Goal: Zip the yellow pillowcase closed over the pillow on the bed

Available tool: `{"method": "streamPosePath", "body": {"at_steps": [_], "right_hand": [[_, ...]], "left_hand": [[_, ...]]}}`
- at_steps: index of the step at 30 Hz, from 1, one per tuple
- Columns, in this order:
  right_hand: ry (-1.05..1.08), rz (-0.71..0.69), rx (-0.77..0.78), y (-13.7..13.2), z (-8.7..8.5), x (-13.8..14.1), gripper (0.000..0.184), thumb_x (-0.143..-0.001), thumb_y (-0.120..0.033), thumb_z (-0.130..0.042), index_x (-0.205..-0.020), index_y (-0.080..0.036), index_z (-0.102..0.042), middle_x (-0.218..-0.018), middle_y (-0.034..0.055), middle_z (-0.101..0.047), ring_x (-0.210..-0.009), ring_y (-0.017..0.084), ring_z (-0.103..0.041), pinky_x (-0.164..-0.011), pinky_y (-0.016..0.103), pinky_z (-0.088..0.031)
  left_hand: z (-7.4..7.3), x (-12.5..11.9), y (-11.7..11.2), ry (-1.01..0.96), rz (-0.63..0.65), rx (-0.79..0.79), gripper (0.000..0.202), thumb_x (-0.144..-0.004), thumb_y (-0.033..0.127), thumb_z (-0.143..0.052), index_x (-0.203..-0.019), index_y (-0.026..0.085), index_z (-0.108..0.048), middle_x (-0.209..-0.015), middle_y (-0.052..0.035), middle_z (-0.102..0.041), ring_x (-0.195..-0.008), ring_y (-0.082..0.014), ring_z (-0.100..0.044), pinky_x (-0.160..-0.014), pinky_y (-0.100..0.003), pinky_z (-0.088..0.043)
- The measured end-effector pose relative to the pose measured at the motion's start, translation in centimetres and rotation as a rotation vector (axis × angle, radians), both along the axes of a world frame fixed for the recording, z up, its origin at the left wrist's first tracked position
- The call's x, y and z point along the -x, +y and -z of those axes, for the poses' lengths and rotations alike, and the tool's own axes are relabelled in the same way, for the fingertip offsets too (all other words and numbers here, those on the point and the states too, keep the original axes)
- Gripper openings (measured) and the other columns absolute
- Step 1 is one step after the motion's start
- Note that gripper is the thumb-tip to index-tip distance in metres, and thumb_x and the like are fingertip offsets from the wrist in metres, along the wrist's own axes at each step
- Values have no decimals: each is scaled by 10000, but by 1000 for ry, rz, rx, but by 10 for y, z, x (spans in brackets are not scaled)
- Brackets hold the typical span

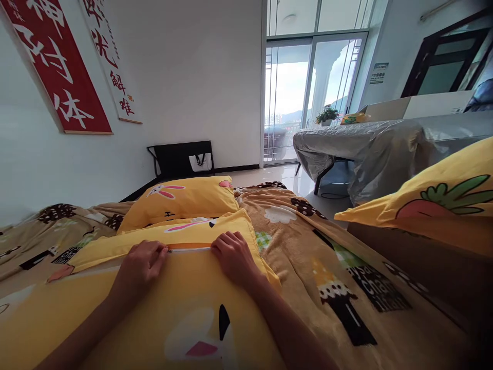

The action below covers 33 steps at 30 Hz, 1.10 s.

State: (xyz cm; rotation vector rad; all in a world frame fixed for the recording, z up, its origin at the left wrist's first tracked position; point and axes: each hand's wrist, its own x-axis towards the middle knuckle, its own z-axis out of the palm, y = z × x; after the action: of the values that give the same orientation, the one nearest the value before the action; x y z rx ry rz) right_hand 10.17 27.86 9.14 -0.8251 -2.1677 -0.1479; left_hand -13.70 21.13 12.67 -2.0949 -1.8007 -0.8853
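A yellow pillow (pixel 154 318) with a rabbit print lies in front of me, a zipper (pixel 190 250) running across its far side. At the zipper's left end, by a small dark pull, my left hand (pixel 142 262) has its fingers pinched together. My right hand (pixel 234 257) grips the pillowcase fabric at the zipper's right end, fingers curled. Orange fabric shows along the zipper between the hands. Behind it, another yellow pillow (pixel 192 198) rests on the brown printed blanket (pixel 296 288).
At the right, a yellow carrot-print pillow (pixel 454 195) lies on a brown box (pixel 408 257). Beyond stands a plastic-covered table (pixel 346 136) with a potted plant (pixel 327 114). A black folding chair (pixel 173 158) with a white bag (pixel 201 162) is by the wall.
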Motion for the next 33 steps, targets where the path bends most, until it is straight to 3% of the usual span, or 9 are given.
{"method": "streamPosePath", "body": {"at_steps": [5, 11, 16, 26, 30, 33], "right_hand": [[17, -20, 12, 3, 2, 0, 86, -890, -204, -575, -820, -179, -618, -845, 14, -635, -830, 137, -528, -767, 306, -331], [60, -44, 37, 6, 4, 0, 95, -890, -200, -571, -814, -179, -623, -847, 14, -645, -832, 140, -540, -764, 299, -331], [56, -34, 17, 5, 4, -1, 93, -883, -182, -573, -804, -181, -622, -828, 16, -642, -813, 142, -541, -743, 301, -327], [91, -75, 91, 6, 4, 0, 93, -872, -164, -580, -785, -177, -610, -816, 10, -639, -796, 146, -534, -745, 293, -349], [77, -95, 111, 7, 5, -2, 99, -888, -162, -549, -811, -173, -611, -837, 25, -633, -814, 156, -533, -760, 299, -367], [38, -69, 50, -2, -1, -1, 116, -885, -130, -522, -878, -180, -626, -967, 56, -629, -899, 180, -532, -799, 328, -371]], "left_hand": [[4, 5, -8, 50, 12, -62, 313, -904, 394, -363, -769, 192, -560, -781, -36, -614, -751, -180, -545, -720, -315, -401], [1, 14, -8, 24, -49, 71, 337, -890, 417, -333, -737, 191, -530, -732, -40, -608, -709, -191, -544, -694, -321, -396], [-7, 25, -15, 49, -78, 85, 353, -880, 420, -322, -723, 191, -540, -743, -43, -636, -707, -191, -553, -709, -320, -391], [-14, 67, -25, -220, -190, 215, 379, -800, 519, -378, -746, 194, -565, -665, -6, -629, -634, -171, -563, -616, -262, -379], [-13, 74, -27, -314, -162, 206, 401, -795, 547, -395, -765, 189, -573, -716, -10, -646, -689, -175, -578, -643, -258, -387], [-11, 75, -26, -313, -146, 186, 382, -811, 521, -393, -765, 186, -570, -748, -18, -649, -723, -180, -584, -676, -269, -387]]}}
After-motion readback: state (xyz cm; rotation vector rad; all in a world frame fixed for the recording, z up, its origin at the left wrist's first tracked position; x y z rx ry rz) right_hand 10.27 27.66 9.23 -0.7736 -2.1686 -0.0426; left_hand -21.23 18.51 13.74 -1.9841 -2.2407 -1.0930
